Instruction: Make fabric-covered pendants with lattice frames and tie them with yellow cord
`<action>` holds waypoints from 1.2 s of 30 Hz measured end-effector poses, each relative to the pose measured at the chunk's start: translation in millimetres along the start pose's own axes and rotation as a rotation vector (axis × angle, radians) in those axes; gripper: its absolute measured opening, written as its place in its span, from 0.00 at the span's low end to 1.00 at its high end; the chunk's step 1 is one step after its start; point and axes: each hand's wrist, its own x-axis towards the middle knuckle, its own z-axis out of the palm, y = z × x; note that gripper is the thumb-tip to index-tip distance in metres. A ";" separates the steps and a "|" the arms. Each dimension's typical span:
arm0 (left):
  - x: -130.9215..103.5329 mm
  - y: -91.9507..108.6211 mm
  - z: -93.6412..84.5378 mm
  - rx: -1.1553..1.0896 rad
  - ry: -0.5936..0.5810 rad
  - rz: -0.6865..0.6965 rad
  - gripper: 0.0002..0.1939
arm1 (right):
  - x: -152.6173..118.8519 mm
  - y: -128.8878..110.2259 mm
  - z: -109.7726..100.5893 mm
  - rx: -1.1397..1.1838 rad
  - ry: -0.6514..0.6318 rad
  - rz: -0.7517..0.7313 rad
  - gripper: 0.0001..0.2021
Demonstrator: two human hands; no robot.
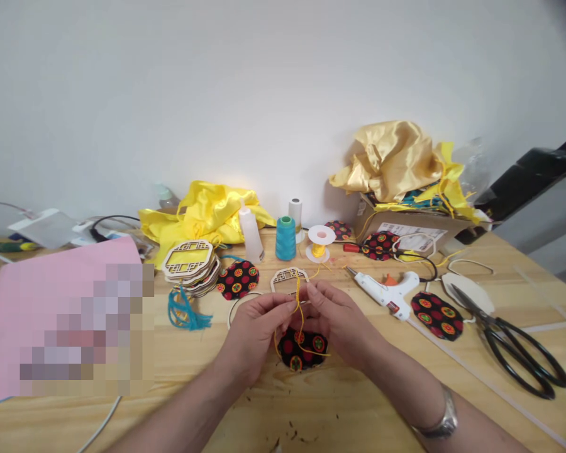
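Note:
Between my two hands runs a yellow cord (299,296), its upper part looking braided or knotted and its loose ends trailing down. My left hand (259,327) pinches it from the left, fingertips together. On the other side my right hand (342,321) is closed on the same cord, thumb on top; some of its fingers are hidden. Below the hands lies a black fabric piece with red and orange flowers (304,355), with a cord end across it. Just behind them rests a cut-out wooden lattice frame (283,279), partly covered by my fingers.
Black-handled scissors (514,352) and a white glue gun (396,290) lie right. Stacked lattice frames (188,261) and teal tassels (186,311) sit left. Behind stand a blue thread cone (285,240), a yellow cord spool (319,245), a bottle (251,234) and a cardboard box (405,229).

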 end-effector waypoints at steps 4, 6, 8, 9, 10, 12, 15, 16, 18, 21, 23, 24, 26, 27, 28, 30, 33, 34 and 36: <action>1.1 0.6 1.3 -0.019 -0.039 0.021 0.06 | -5.3 -8.0 8.0 0.085 -0.010 0.119 0.16; 1.3 1.8 3.5 -0.030 -0.053 0.027 0.06 | -8.3 -13.0 11.4 0.025 -0.016 0.145 0.16; 0.7 3.4 5.8 -0.045 -0.075 0.025 0.05 | -9.5 -14.8 13.6 -0.046 -0.021 0.137 0.14; 0.1 4.3 6.7 -0.050 -0.094 0.025 0.05 | -9.1 -14.0 14.2 -0.086 -0.012 0.120 0.13; -0.5 5.1 7.4 -0.048 -0.117 0.029 0.05 | -8.3 -12.1 14.4 -0.125 0.006 0.092 0.13; -1.5 6.1 7.6 -0.022 -0.160 0.042 0.06 | -5.4 -5.9 14.0 -0.187 0.060 0.021 0.12; -1.4 5.4 5.4 0.037 -0.143 0.050 0.07 | -1.5 4.1 12.3 -0.208 0.127 -0.077 0.11; -0.9 4.6 4.3 0.051 -0.126 0.050 0.07 | -0.8 6.4 11.7 -0.202 0.131 -0.096 0.10; 0.2 2.9 2.5 0.078 -0.100 0.051 0.08 | -0.2 8.5 10.1 -0.193 0.129 -0.108 0.10; 1.5 1.6 1.0 0.107 -0.074 0.063 0.07 | 1.1 4.8 7.5 -0.225 0.138 -0.113 0.09; 1.6 2.3 0.8 0.119 -0.056 0.067 0.06 | 3.2 -1.9 6.2 -0.303 0.140 -0.115 0.09; 1.3 3.0 0.7 0.123 -0.051 0.067 0.06 | 4.4 -6.0 5.8 -0.362 0.131 -0.108 0.09; 0.5 5.1 0.6 0.131 -0.044 0.065 0.07 | 6.8 -13.7 5.4 -0.491 0.094 -0.079 0.08; 0.0 6.2 0.6 0.135 -0.041 0.062 0.08 | 7.8 -16.4 5.4 -0.544 0.074 -0.064 0.07; -0.4 7.2 0.5 0.137 -0.038 0.058 0.08 | 8.6 -18.0 5.5 -0.578 0.058 -0.051 0.07; -0.7 8.6 0.3 0.140 -0.036 0.051 0.09 | 9.3 -17.4 5.5 -0.570 0.047 -0.048 0.08; 0.0 8.3 -0.4 0.142 -0.042 0.051 0.09 | 9.1 -10.6 4.4 -0.453 0.034 -0.078 0.09; 0.4 7.7 -0.6 0.139 -0.045 0.050 0.09 | 8.9 -8.3 3.7 -0.423 0.023 -0.088 0.09; 1.1 6.2 -1.0 0.131 -0.041 0.043 0.08 | 8.4 -5.5 2.0 -0.408 0.016 -0.106 0.08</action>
